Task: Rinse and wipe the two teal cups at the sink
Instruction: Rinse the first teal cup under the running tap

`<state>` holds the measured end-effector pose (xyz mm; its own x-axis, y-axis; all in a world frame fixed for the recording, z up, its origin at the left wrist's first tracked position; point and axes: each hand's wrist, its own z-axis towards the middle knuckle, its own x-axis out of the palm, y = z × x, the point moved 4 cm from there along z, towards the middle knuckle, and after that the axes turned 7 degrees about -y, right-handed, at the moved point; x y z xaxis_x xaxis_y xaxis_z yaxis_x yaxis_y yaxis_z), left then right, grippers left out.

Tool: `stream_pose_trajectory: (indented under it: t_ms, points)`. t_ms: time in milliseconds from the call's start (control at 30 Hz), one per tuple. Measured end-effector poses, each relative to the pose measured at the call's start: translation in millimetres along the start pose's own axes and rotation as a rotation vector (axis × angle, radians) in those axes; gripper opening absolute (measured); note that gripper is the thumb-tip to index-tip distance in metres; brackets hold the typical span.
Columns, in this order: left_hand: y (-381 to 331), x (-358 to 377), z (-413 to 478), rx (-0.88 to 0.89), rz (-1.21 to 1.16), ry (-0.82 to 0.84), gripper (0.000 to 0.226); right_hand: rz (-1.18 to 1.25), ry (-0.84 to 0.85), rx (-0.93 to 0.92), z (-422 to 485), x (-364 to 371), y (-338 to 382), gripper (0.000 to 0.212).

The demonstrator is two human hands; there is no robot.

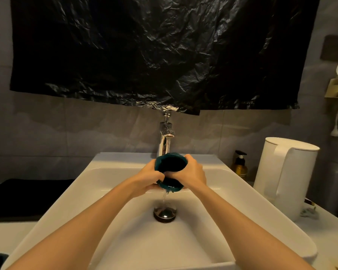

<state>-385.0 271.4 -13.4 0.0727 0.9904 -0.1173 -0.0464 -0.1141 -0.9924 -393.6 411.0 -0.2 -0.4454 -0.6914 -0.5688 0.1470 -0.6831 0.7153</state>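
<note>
Over the sink (105, 180), your left hand (150, 177) and right hand (192, 173) curl round one cup (171, 164); one kettle (285, 178), one bottle (239, 165) alongside.

A single wide-angle view from the person's head, close above the near edge of the sink (232, 230). It looks forward and down into the basin and faces the far wall (47, 133), with the tap (165, 141) near centre and the bench (326, 232) at right.

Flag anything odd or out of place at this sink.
A crumpled black plastic sheet hangs on the wall above the faucet, hiding whatever is behind it. Nothing looks spilled or broken.
</note>
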Motion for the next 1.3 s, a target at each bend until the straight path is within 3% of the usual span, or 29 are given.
stream_pose_trajectory:
  t_ms: [167,267,333,433,500,567,667,767,933,1200,1300]
  points:
    - [3.8,2.6,-2.4,-0.038,0.041,-0.011,0.058,0.291,0.109,0.153,4.8,7.8,-11.5,0.02]
    - [5.7,-3.4,-0.8,-0.056,0.038,-0.059,0.06,0.335,0.22,0.087,1.6,13.6,-7.4,0.039]
    - [4.3,-7.3,-1.0,-0.046,0.004,-0.075,0.066,0.241,0.173,0.012,-0.8,16.9,-3.3,0.056]
    - [-1.7,-3.5,-5.5,-0.016,0.022,-0.01,0.071,0.204,0.001,0.126,0.9,16.4,-5.7,0.037]
    - [-2.5,0.7,-7.1,-0.011,0.073,0.004,0.067,0.214,-0.001,0.184,4.0,18.4,-11.8,0.026]
    - [-0.6,0.2,-6.9,-0.015,0.104,-0.04,0.06,0.291,0.13,0.168,4.8,22.5,-14.7,0.028]
    - [-1.9,-6.3,-5.4,0.004,0.088,-0.153,0.051,0.474,0.423,0.184,3.6,31.9,-14.0,0.057]
    - [-7.6,-10.0,-7.1,0.066,0.079,-0.241,0.05,0.449,0.422,0.186,4.4,42.9,-12.5,0.075]
    - [-9.9,-8.4,-10.7,0.102,0.091,-0.226,0.051,0.409,0.211,0.174,-0.5,41.2,-12.5,0.068]
    - [-8.4,-20.0,-8.2,0.147,0.105,-0.24,0.057,0.586,0.614,0.204,-6.6,34.3,0.5,0.063]
    - [-9.3,-26.1,-1.8,0.131,0.053,-0.276,0.064,0.552,0.497,0.218,-6.4,29.7,6.2,0.042]
